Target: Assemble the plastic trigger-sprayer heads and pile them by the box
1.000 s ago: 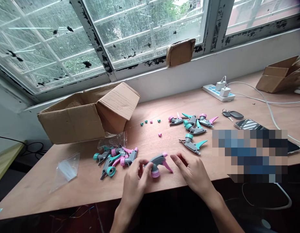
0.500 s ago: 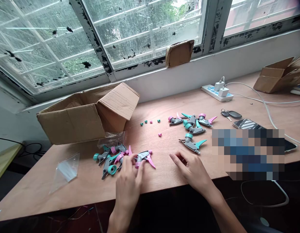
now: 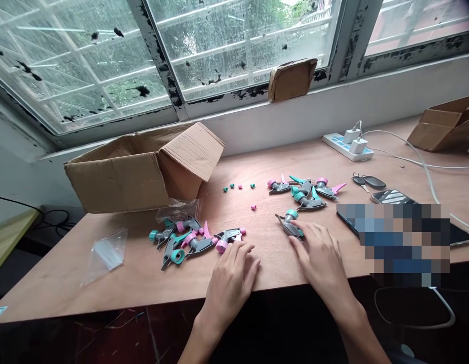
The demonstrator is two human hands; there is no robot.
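My right hand (image 3: 321, 253) has its fingers and thumb around the near end of a grey trigger sprayer head (image 3: 289, 222) with a teal collar; its trigger is mostly covered. My left hand (image 3: 230, 270) hovers low over the wooden table, fingers loosely curled and thumb apart, with nothing in it. Just beyond its fingertips lies a grey sprayer head with a pink collar (image 3: 225, 238). Left of that, several teal and pink sprayer heads (image 3: 177, 241) are piled together. Another group of sprayer heads (image 3: 304, 192) lies past my right hand.
Small teal and pink nozzle caps (image 3: 240, 187) are scattered mid-table. A cardboard box (image 3: 116, 184) stands at the left back, a clear plastic bag (image 3: 107, 253) before it. A power strip (image 3: 346, 146), keys (image 3: 359, 179) and a phone (image 3: 393, 197) lie to the right.
My left hand has let go of the pink-collared sprayer head and drawn back toward the table edge. My right hand has reached forward and taken hold of the teal-collared one.
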